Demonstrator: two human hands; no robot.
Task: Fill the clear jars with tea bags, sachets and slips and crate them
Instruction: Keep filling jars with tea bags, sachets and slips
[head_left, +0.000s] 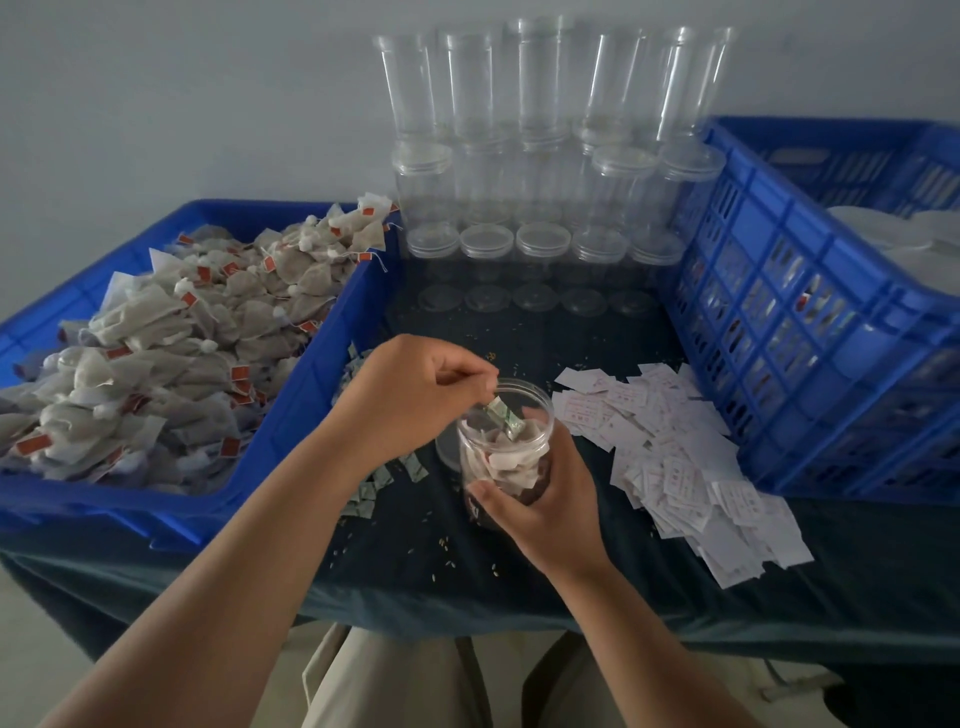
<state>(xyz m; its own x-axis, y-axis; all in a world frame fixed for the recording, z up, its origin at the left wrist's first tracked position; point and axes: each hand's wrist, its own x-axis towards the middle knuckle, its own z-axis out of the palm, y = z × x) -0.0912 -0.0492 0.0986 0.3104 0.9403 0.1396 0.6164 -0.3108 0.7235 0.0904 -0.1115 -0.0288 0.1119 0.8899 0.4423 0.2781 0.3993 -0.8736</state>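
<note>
Centre: right hand (545, 501) gripping jar (491, 441) of tea bags (517, 467), left hand (410, 395) pinching sachet (506, 418) at its mouth; slips (675, 457) illegible.

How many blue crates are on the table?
2: left crate, heaped with tea bags; right crate, beside the slips. More may sit outside the view.

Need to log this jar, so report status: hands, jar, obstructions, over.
Left hand pinches a green sachet at the mouth of the jar. Right hand grips the jar, tea bags inside. Nothing blocks the opening; slips wait at right.
</note>
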